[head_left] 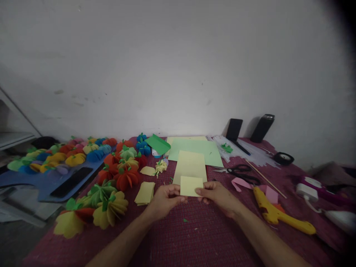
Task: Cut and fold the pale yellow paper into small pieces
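Observation:
Between my two hands is a small pale yellow paper rectangle (191, 185), held up above the red checked cloth. My left hand (167, 200) pinches its lower left corner, thumb and fingers closed. On the right edge, my right hand (218, 194) grips the same paper with the thumb on its face. Behind it lies a larger pale yellow sheet (190, 165), on top of a light green sheet (214, 151). A stack of cut yellow paper pieces (145, 193) rests left of my left hand, near a scalloped yellow piece (148, 171).
Colourful paper pumpkins (126, 176) crowd the left side, with a black phone (71, 181) among them. To the right are black-handled scissors (239, 169), a yellow glue gun (280, 213), a wooden stick (267, 179), a roll of tape (283, 158) and a black bottle (262, 128).

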Demonstrator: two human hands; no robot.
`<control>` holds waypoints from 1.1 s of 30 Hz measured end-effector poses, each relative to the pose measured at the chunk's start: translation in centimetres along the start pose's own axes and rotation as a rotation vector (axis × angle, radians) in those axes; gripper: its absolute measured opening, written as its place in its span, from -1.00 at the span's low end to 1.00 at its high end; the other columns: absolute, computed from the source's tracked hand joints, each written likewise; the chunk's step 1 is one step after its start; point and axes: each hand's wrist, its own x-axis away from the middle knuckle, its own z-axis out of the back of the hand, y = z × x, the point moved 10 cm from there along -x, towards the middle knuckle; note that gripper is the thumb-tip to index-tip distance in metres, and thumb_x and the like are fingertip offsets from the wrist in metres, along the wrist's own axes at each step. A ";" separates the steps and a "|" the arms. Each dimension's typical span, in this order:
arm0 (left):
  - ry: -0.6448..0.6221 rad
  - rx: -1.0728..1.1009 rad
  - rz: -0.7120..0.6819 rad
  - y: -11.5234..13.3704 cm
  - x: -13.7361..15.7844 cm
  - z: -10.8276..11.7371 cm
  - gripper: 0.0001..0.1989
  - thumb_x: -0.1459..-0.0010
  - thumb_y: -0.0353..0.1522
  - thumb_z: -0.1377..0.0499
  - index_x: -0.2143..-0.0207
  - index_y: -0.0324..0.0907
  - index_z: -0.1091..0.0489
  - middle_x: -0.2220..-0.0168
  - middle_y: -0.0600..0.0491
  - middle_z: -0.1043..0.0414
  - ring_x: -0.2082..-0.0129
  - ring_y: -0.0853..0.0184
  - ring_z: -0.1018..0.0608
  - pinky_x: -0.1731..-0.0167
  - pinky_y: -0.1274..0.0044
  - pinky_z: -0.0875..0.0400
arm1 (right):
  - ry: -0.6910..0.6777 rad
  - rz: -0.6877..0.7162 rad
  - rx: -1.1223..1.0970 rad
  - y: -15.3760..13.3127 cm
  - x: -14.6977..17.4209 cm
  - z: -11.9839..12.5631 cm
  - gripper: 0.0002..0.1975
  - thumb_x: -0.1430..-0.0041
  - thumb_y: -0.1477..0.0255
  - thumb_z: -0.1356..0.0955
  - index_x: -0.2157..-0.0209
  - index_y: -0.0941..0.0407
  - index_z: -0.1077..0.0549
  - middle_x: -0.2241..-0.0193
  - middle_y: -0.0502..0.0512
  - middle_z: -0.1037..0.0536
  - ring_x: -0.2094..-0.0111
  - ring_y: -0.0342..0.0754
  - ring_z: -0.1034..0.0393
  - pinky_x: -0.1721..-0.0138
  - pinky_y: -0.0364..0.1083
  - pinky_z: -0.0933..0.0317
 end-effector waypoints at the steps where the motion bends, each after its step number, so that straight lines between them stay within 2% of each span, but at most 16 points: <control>1: 0.000 0.005 0.002 -0.1 0.0 0.0 -0.80 0.10 -0.40 -0.19 0.34 -0.26 -0.41 0.43 0.02 -0.47 0.44 0.39 -0.44 0.39 0.58 -0.26 | -0.002 -0.008 -0.011 0.1 0.0 0.0 -0.68 0.14 0.21 -0.34 0.56 0.23 -0.41 0.62 0.02 -0.42 0.66 -0.27 -0.15 0.58 -0.23 -0.03; 12: -0.011 -0.014 -0.002 0.4 0.2 -0.3 -0.78 0.11 -0.36 -0.20 0.35 -0.27 -0.41 0.40 0.00 -0.47 0.41 0.36 -0.45 0.33 0.54 -0.28 | -0.019 -0.017 -0.039 0.5 -0.2 -0.2 -0.69 0.12 0.23 -0.34 0.55 0.24 -0.41 0.62 0.03 -0.42 0.67 -0.28 -0.15 0.60 -0.23 0.00; 26: 0.059 0.032 0.062 -0.4 0.1 0.4 -0.75 0.15 -0.34 -0.22 0.35 -0.27 -0.41 0.42 -0.02 -0.48 0.42 0.33 -0.47 0.33 0.52 -0.29 | -0.022 -0.032 -0.064 0.5 0.0 -0.3 -0.70 0.13 0.25 -0.35 0.55 0.24 -0.40 0.63 0.03 -0.42 0.67 -0.28 -0.15 0.62 -0.24 0.01; 30: 0.018 0.071 0.079 -0.2 0.2 -0.2 -0.68 0.17 -0.35 -0.24 0.28 -0.26 -0.38 0.40 -0.02 -0.47 0.41 0.34 -0.48 0.33 0.52 -0.29 | -0.014 -0.022 -0.054 0.4 0.0 -0.2 -0.71 0.13 0.26 -0.35 0.55 0.25 -0.40 0.64 0.01 -0.41 0.67 -0.29 -0.14 0.63 -0.24 0.03; 33: -0.009 0.091 0.104 -0.3 0.2 -0.7 -0.64 0.13 -0.31 -0.21 0.23 -0.27 -0.35 0.38 -0.03 -0.46 0.41 0.32 -0.48 0.40 0.54 -0.30 | -0.011 -0.013 -0.023 0.4 -0.1 -0.3 -0.71 0.14 0.24 -0.34 0.57 0.24 -0.39 0.64 0.01 -0.41 0.67 -0.28 -0.14 0.62 -0.23 0.02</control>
